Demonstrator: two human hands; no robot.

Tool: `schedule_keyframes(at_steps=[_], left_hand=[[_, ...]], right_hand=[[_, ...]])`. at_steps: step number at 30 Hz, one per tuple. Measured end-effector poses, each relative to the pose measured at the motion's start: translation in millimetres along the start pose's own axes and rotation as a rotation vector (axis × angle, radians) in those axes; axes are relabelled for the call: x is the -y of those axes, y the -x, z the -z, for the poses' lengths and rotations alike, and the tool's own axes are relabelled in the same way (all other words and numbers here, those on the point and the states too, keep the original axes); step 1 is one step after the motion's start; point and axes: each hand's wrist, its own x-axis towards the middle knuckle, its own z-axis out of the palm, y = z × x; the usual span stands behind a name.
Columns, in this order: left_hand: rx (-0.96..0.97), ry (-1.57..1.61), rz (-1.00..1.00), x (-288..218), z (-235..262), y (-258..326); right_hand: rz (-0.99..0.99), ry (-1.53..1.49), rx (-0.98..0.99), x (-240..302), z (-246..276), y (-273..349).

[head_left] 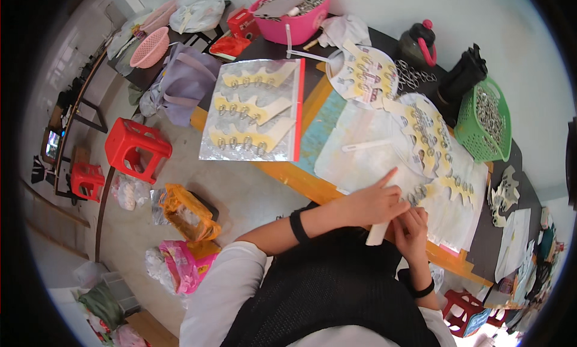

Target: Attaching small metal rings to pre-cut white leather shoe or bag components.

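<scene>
At the table's near edge, both my hands work on a cream strip point(377, 233) with metal rings at its far end. My left hand point(377, 202) pinches it, with the index finger stretched out. Closed on the same strip from the right is my right hand point(413, 231); its fingertips meet the left ones. A similar yellow-smeared strip point(460, 188) with rings lies just to the right. Beyond my hands, two round white plates point(336, 85) carry more such strips. A white stick point(366, 145) rests on the stained white sheet point(342, 166).
A silver sheet point(210, 153) with a red edge holds three ringed strips at the left. A pink basket point(294, 27) and a green basket point(463, 130) contain metal rings. Near them stand a black bottle point(463, 73) and a dark jug point(416, 43). Red stools point(135, 145) and bags occupy the floor.
</scene>
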Motion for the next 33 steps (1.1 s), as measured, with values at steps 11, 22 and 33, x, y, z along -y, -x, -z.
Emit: schedule_keyframes(at_steps=[11, 22, 33], left_hand=[[0.253, 0.202, -0.001, 1, 20, -10], [0.141, 0.111, 0.012, -1, 26, 28], [0.092, 0.153, 0.172, -9, 18, 31]], right_hand=[[0.036, -0.048, -0.013, -5, 2, 6], [-0.018, -0.059, -0.081, -11, -7, 1], [-0.016, -0.118, -0.105, -10, -6, 5]])
